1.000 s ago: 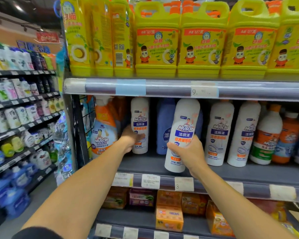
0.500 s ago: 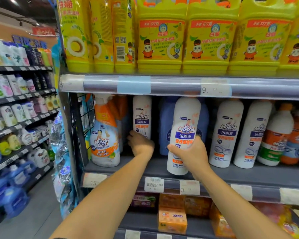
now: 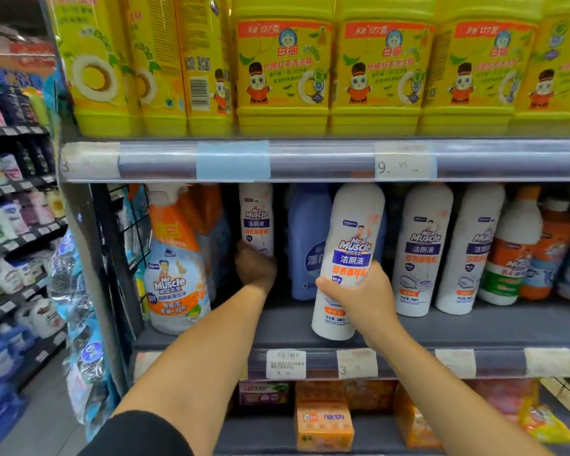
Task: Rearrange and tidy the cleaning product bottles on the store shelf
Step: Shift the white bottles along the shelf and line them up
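My right hand (image 3: 359,296) grips a tall white Mr Muscle bottle (image 3: 349,245) round its lower half, tilted slightly near the front of the middle shelf (image 3: 441,330). My left hand (image 3: 255,266) reaches deep into the shelf and holds the base of another white Mr Muscle bottle (image 3: 256,218) standing further back. Two more white Mr Muscle bottles (image 3: 422,248) (image 3: 468,245) stand upright to the right. A blue bottle (image 3: 308,245) stands between my hands.
An orange-and-white spray bottle (image 3: 175,261) stands at the shelf's left end beside a black wire rack (image 3: 125,225). Orange-labelled bottles (image 3: 514,255) fill the right. Yellow jugs (image 3: 283,67) line the upper shelf. Boxes (image 3: 323,422) sit on the lower shelf.
My left hand has pushed deeper into the shelf with the back white bottle. The right hand keeps its bottle near the shelf front, and the camera has come closer.
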Motion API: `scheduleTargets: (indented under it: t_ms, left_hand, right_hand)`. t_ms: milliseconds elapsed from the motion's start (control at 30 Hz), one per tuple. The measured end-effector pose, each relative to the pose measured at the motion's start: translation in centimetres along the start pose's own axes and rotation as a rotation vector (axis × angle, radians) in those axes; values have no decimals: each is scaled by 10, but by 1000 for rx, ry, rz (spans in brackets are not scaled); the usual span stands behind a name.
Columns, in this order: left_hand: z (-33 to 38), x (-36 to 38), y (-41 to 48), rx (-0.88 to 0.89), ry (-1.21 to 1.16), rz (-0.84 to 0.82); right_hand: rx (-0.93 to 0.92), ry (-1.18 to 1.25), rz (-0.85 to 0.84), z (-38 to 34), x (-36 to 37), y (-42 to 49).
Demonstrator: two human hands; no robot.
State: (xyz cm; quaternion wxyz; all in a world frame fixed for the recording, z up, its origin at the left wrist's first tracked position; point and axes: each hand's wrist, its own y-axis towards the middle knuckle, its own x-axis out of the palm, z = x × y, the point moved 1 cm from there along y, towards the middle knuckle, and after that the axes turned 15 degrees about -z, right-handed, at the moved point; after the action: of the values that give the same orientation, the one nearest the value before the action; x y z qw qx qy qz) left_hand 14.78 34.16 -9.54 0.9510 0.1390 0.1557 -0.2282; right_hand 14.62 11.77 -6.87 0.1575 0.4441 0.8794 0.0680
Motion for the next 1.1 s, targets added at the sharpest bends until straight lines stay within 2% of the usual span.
scheduleTargets:
  t_ms: [267,400,500,600,667,733,867,967,1033,1100]
  left_hand:
    - [-1,3,11,-4,20,-52]
    - [-2,3,7,-74,-21,-95]
    - [1,1,-3,-207,-49,-198]
    - [11,-14,-26,-238,131,-384]
    - [15,-37,-50,-144,361,-518]
    - [13,-64,-78,47,538,-587]
    - [-6,-110,-133,428,854,-526]
    - [-29,-124,-152,519,1017,-562]
    - [-46,-126,-154,538,1004,-572]
    - [-56,-126,-155,570,1006,-506]
  right_hand:
    - [-16,-37,-44,2,1,-9]
    - [-16,-50,-63,0,4,-9]
    - [-10,-48,-71,2,4,-8]
    - [-14,-47,-70,2,9,-5]
    - [-24,-53,-79,0,15,-3]
    - [-40,-64,-94,-3,22,-1]
    - [-75,-85,-135,-8,42,4]
    - [-108,-104,-176,-14,61,11]
    - [-130,-117,-176,-15,76,18]
    - [-144,-125,-149,-15,91,25]
